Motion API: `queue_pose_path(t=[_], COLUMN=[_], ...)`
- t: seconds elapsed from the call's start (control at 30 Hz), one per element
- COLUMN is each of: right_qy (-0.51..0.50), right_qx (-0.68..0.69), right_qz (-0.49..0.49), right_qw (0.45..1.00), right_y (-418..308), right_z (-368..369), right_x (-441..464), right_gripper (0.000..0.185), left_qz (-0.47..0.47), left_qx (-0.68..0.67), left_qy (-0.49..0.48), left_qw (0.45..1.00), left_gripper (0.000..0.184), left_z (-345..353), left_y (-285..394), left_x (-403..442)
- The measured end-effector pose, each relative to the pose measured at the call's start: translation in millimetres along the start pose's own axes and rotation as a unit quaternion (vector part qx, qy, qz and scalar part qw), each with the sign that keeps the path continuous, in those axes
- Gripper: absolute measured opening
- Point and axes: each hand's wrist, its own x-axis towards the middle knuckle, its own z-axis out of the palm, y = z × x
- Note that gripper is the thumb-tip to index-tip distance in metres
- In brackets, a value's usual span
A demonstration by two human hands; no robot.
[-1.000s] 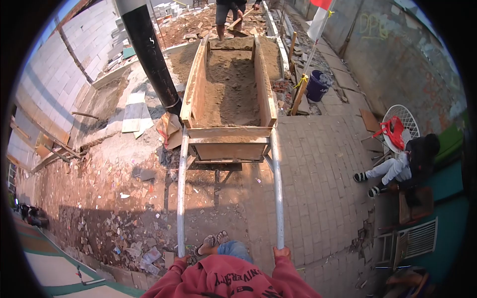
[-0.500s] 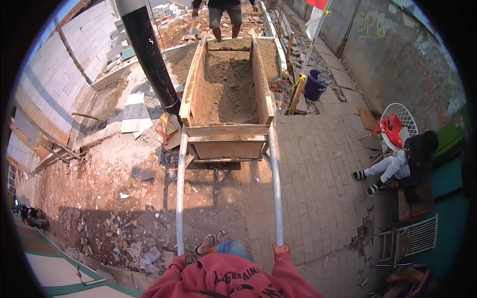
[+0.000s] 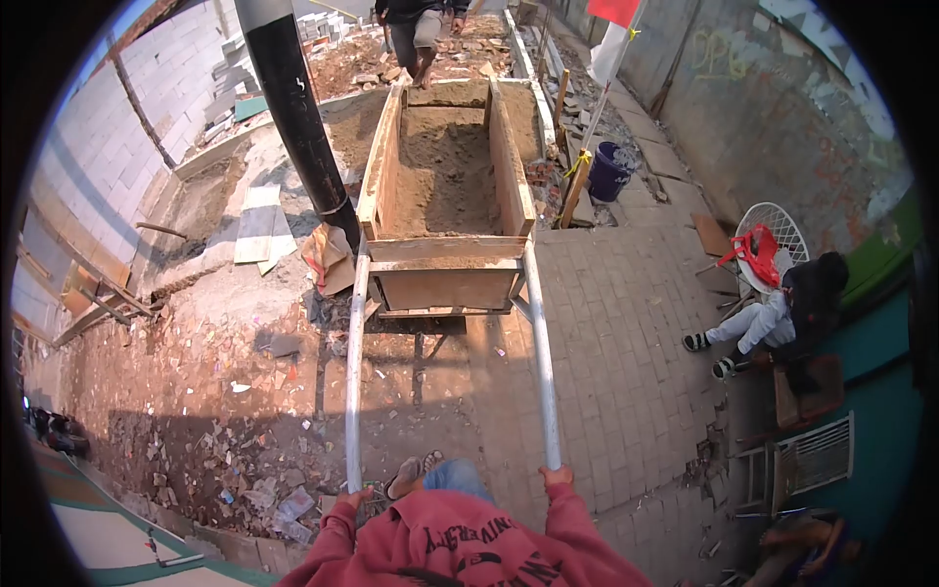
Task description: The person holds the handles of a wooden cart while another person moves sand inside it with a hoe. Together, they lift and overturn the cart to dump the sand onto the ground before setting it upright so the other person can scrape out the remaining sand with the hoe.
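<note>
A wooden-sided cart [image 3: 445, 250] stands ahead of me with sand [image 3: 440, 166] in its box. Two pale metal handles run back from it toward my body. My left hand [image 3: 354, 497] is wrapped round the end of the left handle [image 3: 355, 391]. Around the end of the right handle [image 3: 543, 382], my right hand [image 3: 558, 476] is closed. Both hands sit just ahead of my red sweatshirt, near the bottom of the view.
A black pole [image 3: 293, 117] rises close to the cart's left side. Right of the cart are a dark bucket [image 3: 611, 171] and a wooden stake [image 3: 575, 191]. A person [image 3: 782, 308] sits at the right. Another person [image 3: 416, 29] is beyond the cart. Rubble [image 3: 235, 430] covers the left ground.
The person beyond the cart has shifted left and is stepping. The view has turned slightly, and the cart's far end appears a little further left. Both my hands stay on the handles.
</note>
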Motion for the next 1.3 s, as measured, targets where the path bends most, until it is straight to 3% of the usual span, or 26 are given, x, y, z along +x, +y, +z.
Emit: queue_pose_path(t=[0.07,0.13,0.17,0.27,0.43,0.7,0.8,0.87,1.03,1.13,1.2,1.27,1.3], right_qy=[-0.117,-0.146,-0.178,-0.170,-0.166,-0.150,-0.165,-0.143,-0.134,-0.034,0.092,0.037,0.043], right_qx=[0.148,0.191,0.231,0.215,0.185,0.168,0.171,0.151,0.130,0.051,-0.067,-0.030,-0.039], right_qz=[0.145,0.149,0.157,0.159,0.125,0.060,0.061,0.039,0.048,0.055,-0.076,0.002,-0.016], right_qw=[0.971,0.959,0.944,0.949,0.961,0.972,0.970,0.977,0.981,0.997,0.991,0.999,0.998], right_y=[-25,-31,-29,-40,-52,-59,-42,-53,-40,-36,-34,-20,-19], right_z=[-20,-26,-29,-37,-51,-52,-57,-61,-68,-53,-42,-19,-15], right_x=[-7,-3,-6,-14,-17,-8,-21,-12,-9,-15,-24,-9,-15], right_gripper=[0.031,0.030,0.030,0.028,0.029,0.023,0.021,0.022,0.021,0.027,0.028,0.028,0.027], left_qz=[-0.007,-0.006,-0.007,-0.032,0.058,0.097,0.091,0.112,0.102,0.092,0.073,0.048,0.050], left_qx=[-0.055,-0.183,-0.182,-0.179,-0.129,-0.101,-0.083,-0.093,-0.073,-0.076,-0.070,-0.079,-0.061], left_qy=[-0.047,-0.077,-0.078,-0.087,-0.003,0.015,0.027,0.032,0.030,0.075,0.102,0.131,0.117], left_qw=[0.997,0.980,0.980,0.979,0.990,0.990,0.992,0.989,0.992,0.990,0.990,0.987,0.990], left_gripper=[0.069,0.064,0.064,0.058,0.050,0.043,0.042,0.041,0.040,0.037,0.036,0.036,0.040], left_z=[-4,-3,-2,-6,-1,-5,-3,-2,10,12,9,9,9], left_y=[-2,12,16,21,20,49,24,45,21,26,22,19,16], left_x=[-1,-22,-27,-40,-24,-47,-62,-64,-43,-64,-57,-47,-42])
